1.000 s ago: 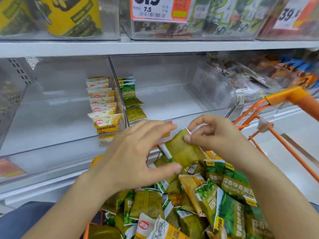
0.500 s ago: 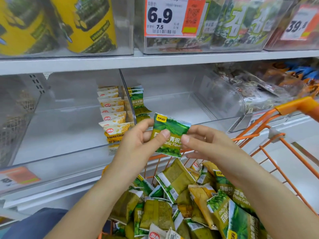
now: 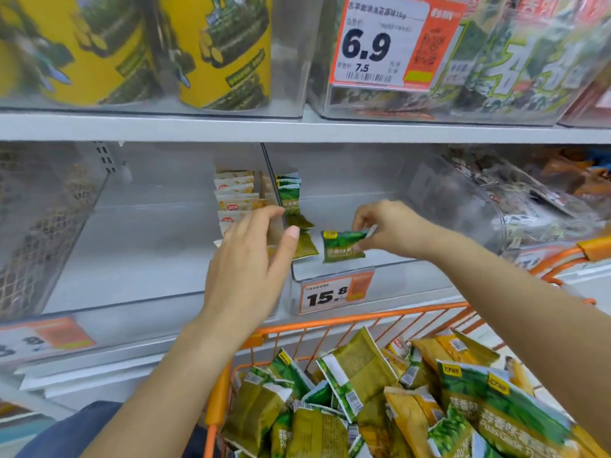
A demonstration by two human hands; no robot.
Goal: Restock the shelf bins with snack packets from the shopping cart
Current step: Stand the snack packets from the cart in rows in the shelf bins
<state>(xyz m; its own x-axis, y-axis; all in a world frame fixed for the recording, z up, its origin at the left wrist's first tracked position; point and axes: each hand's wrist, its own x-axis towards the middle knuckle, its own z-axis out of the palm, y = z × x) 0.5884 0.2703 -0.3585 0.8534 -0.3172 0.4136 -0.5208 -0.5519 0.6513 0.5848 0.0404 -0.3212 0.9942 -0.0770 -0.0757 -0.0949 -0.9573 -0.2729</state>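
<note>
snack packet (image 3: 344, 246), green, is pinched at its top corner by the right hand (image 3: 386, 228) and held upright inside the right clear bin (image 3: 380, 271), just beside a row of green packets (image 3: 292, 211) along the divider (image 3: 274, 190). left hand (image 3: 251, 259) is held open-fingered before the divider, gripping nothing. orange cart (image 3: 330, 322) lies below, heaped with packets.
</note>
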